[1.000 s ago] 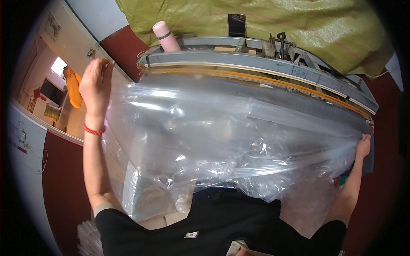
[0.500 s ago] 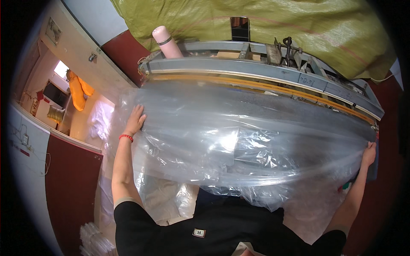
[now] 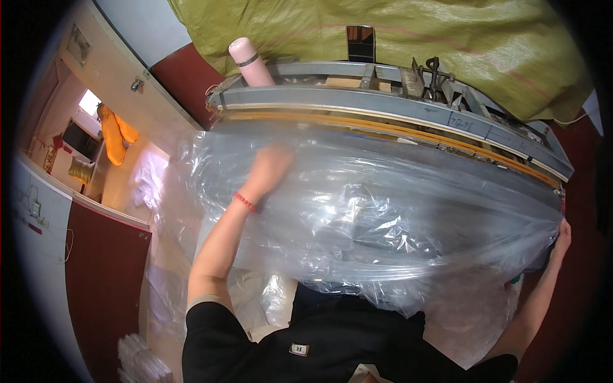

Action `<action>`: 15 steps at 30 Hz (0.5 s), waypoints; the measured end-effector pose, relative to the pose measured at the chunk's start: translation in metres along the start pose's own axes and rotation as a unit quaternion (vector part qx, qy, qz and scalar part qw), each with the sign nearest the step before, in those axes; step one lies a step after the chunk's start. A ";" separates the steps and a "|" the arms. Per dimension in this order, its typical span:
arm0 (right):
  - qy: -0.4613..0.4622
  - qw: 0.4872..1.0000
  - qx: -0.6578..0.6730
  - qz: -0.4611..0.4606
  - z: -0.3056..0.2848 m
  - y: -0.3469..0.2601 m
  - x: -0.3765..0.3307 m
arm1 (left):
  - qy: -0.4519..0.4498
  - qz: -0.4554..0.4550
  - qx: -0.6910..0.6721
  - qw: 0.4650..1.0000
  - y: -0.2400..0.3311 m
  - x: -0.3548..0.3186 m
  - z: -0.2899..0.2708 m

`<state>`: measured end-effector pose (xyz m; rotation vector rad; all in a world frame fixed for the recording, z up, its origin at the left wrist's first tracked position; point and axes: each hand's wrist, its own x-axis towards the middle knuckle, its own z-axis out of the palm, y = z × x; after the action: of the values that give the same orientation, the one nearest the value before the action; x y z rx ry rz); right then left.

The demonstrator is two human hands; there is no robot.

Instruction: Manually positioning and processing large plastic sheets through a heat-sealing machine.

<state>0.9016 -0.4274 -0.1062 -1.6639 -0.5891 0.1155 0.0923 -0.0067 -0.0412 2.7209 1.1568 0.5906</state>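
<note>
A wide sheet of clear plastic film (image 3: 357, 198) lies spread and wrinkled over the bench in front of me, its near edge drooping toward my body. My left hand (image 3: 271, 167), with a red bead bracelet at the wrist, is over the left-middle part of the film; motion smears its fingers. At the far right end my right hand (image 3: 563, 235) is closed on the film's edge, beside the end of the metal frame. Creases run from that grip across the sheet.
Behind the film stands a long grey metal frame (image 3: 383, 108) with a yellow strip (image 3: 383, 131) along it. A pink bottle (image 3: 250, 62), a phone (image 3: 361, 43) and a metal clamp (image 3: 434, 80) are at its back. Bundled plastic (image 3: 143, 360) lies lower left, near an open door (image 3: 121, 70).
My left hand has swept right from the film's left edge toward its middle. The right hand has shifted slightly right and down, and the film shows more wrinkles at the left.
</note>
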 end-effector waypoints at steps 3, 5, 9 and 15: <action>0.032 0.994 0.091 0.053 -0.050 -0.041 -0.020 | 0.059 -0.054 -0.014 0.997 0.003 0.022 0.014; 0.031 0.989 0.136 0.048 -0.075 -0.057 -0.031 | 0.101 -0.077 -0.009 0.992 0.003 0.029 0.026; 0.029 0.985 0.164 0.050 -0.109 -0.062 -0.044 | 0.203 -0.066 -0.057 0.975 0.000 0.033 0.040; -0.004 0.983 0.110 0.148 -0.065 -0.030 -0.019 | 0.175 -0.052 -0.035 0.983 0.003 0.037 0.025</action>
<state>0.9017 -0.4927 -0.0704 -1.5257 -0.3177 0.3909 0.1275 0.0186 -0.0520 2.5442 1.3116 1.1056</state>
